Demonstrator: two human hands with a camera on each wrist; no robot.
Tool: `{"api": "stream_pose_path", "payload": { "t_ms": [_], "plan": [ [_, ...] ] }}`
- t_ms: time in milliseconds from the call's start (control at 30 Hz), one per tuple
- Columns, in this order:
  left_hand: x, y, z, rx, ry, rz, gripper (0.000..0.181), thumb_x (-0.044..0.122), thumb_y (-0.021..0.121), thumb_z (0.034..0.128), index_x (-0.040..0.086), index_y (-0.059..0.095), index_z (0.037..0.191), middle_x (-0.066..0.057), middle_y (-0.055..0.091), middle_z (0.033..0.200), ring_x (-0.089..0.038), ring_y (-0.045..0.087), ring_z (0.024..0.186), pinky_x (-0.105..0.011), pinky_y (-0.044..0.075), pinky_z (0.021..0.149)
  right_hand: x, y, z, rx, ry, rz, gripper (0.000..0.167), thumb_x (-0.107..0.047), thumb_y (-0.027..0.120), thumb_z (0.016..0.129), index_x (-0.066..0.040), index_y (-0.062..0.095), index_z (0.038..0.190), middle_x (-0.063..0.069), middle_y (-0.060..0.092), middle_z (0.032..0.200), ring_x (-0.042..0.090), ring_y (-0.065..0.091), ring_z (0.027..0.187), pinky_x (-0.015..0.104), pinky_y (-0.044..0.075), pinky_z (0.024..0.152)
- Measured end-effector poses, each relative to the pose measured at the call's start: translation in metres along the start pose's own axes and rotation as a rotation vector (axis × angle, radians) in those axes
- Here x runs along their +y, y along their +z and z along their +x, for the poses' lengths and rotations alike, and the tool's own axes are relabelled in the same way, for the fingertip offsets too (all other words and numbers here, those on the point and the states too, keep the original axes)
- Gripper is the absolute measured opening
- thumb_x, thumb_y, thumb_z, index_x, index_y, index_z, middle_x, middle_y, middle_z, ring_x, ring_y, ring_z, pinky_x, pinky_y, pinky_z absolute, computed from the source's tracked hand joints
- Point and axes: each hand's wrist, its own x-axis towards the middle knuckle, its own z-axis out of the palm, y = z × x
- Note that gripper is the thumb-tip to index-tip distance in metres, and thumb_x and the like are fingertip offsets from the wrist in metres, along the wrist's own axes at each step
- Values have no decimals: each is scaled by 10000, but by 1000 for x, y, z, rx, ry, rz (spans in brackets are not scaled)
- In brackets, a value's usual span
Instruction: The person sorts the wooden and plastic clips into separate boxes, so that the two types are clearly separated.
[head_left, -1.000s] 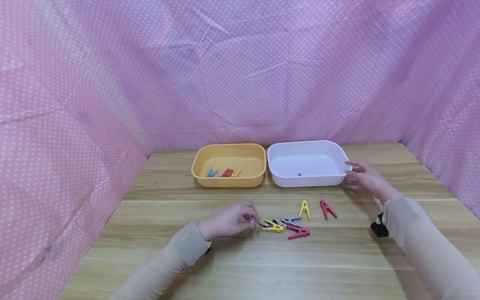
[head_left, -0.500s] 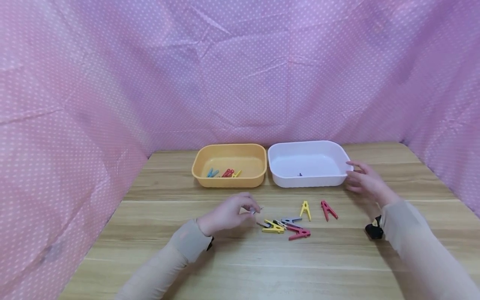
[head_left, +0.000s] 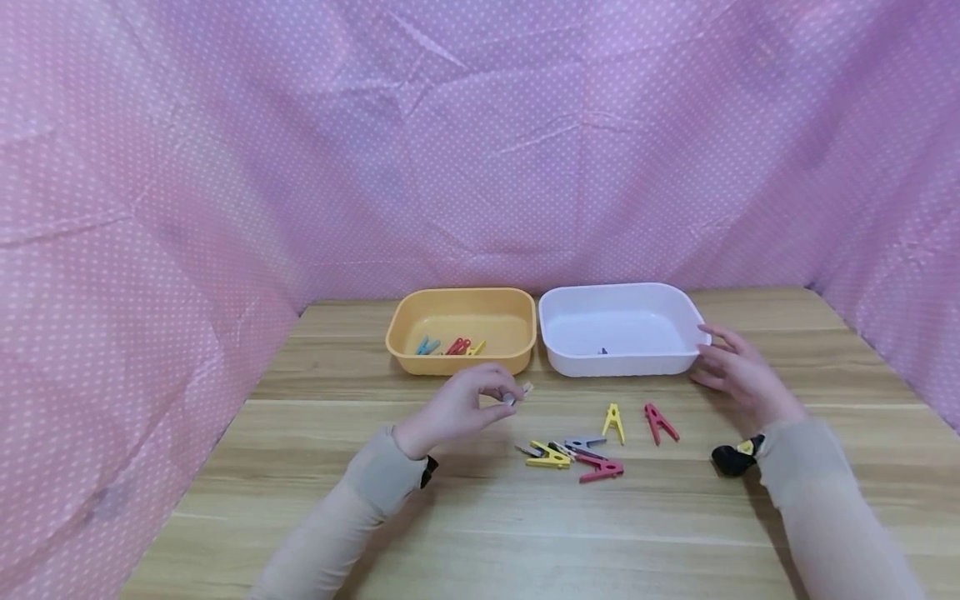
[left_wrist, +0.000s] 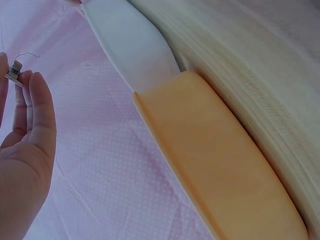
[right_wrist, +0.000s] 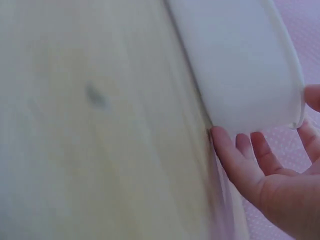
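Observation:
In the head view the left hand [head_left: 457, 410] pinches a small pale piece [head_left: 510, 399] above the table, in front of the orange tray [head_left: 461, 364]. The left wrist view shows that piece [left_wrist: 14, 71] between thumb and fingertips of the left hand [left_wrist: 30, 135], a thin wire curving from it. At the right end of the white tray [head_left: 622, 365], the right hand [head_left: 742, 379] rests relaxed, spread fingertips against the outer wall. Yellow [head_left: 613, 422] and red [head_left: 660, 422] clips lie on the table; several clips, including a yellow one [head_left: 550, 456], overlap further forward.
Several clips lie in the orange tray, among them a blue one [head_left: 427, 345]; a small dark item [head_left: 602, 351] is in the white one. The trays stand side by side on the wooden table [head_left: 600, 533], before a pink dotted cloth [head_left: 480, 167].
From beside the clip pile, my left hand has risen and moved toward the orange tray with the small piece. My right hand has stayed by the white tray, its wrist shifting slightly.

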Motion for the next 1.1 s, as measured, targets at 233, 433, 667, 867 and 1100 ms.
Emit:
{"api": "stream_pose_path", "payload": {
  "t_ms": [233, 433, 667, 867, 1100],
  "plan": [
    [2, -3, 5, 34, 8, 34, 176, 18, 706, 821, 73, 694, 987, -17, 654, 956, -105, 602, 868, -252, 522, 802, 5, -2, 0, -70, -114, 208, 370, -97, 528, 962, -229, 391, 1279, -111, 555, 1097, 42, 632, 965, 257, 547, 811],
    [3, -3, 10, 42, 11, 26, 182, 8, 702, 821, 58, 689, 995, -38, 632, 975, -128, 612, 883, -232, 523, 811, 6, -1, -1, -61, -124, 221, 344, -109, 530, 962, -227, 400, 1258, -123, 584, 1074, 32, 624, 966, 242, 543, 809],
    [3, -2, 15, 78, -7, -25, 172, -1, 701, 820, 58, 688, 981, -42, 614, 968, -120, 600, 872, -222, 523, 817, 7, 4, 1, -56, -112, 246, 312, -100, 540, 955, -238, 452, 1221, -95, 520, 1086, 36, 618, 962, 240, 541, 812],
    [5, 1, 29, 119, -2, -60, 162, -17, 691, 824, 51, 687, 971, -58, 622, 950, -134, 590, 862, -229, 529, 827, 9, 5, 1, -28, -112, 231, 320, -115, 537, 958, -247, 428, 1228, -27, 419, 1152, 25, 605, 959, 231, 538, 819],
    [5, 4, 46, 150, -16, -86, 145, 2, 699, 824, 33, 690, 965, -76, 634, 953, -158, 606, 870, -294, 548, 820, 9, 6, 0, -18, -119, 225, 302, -115, 549, 952, -249, 457, 1206, -21, 405, 1164, 11, 600, 963, 223, 535, 821]
  ]
}}
